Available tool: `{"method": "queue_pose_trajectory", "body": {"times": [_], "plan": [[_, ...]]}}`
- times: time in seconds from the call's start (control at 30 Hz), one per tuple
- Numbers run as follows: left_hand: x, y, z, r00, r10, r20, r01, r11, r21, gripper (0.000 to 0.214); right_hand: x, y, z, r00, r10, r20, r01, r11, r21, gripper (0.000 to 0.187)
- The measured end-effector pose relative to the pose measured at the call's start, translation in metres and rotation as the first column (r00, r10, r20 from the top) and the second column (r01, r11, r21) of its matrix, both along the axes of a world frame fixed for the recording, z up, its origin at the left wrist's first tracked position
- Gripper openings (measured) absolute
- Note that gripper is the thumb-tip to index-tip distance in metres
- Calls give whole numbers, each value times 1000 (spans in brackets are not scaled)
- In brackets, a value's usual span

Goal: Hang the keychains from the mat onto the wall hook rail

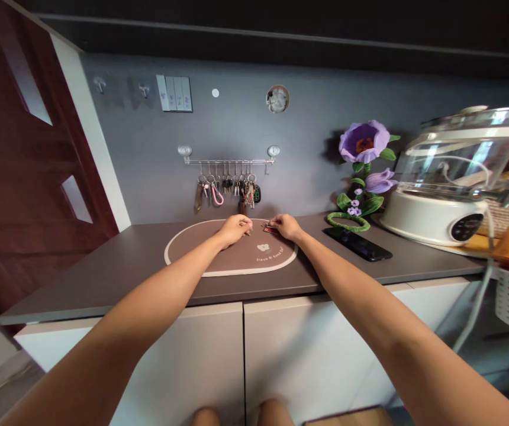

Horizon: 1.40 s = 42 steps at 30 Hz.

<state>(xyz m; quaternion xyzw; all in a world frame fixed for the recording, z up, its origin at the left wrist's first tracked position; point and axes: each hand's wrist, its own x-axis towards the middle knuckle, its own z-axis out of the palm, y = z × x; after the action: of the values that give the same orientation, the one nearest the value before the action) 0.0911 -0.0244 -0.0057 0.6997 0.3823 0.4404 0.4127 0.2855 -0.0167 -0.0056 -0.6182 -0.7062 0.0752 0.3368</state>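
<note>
Both hands are over a brown oval mat (223, 260) with a pale rim, lying on the counter. My left hand (234, 229) is closed in a pinch above the mat's middle; a tiny piece shows at its fingertips, too small to name. A short way to the right, my right hand (285, 226) pinches a small red tag (270, 229) with a bit of metal beside it. Behind the hands, several bunches of keys (226, 184) hang from a clear hook rail (230, 161) on the wall.
On the right of the counter (116, 266) lie a black phone (357, 244) and a purple flower ornament (364, 145). A white appliance with a clear bowl (436, 216) stands beyond them. A dark red door (28, 154) is at the left, and a shelf overhangs above.
</note>
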Motion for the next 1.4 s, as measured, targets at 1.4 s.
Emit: {"method": "queue_pose_trajectory", "body": {"times": [1.4], "plan": [[5, 7, -7, 997, 17, 75, -15, 999, -32, 10, -17, -8, 11, 869, 317, -380, -264, 946, 186, 26]]}}
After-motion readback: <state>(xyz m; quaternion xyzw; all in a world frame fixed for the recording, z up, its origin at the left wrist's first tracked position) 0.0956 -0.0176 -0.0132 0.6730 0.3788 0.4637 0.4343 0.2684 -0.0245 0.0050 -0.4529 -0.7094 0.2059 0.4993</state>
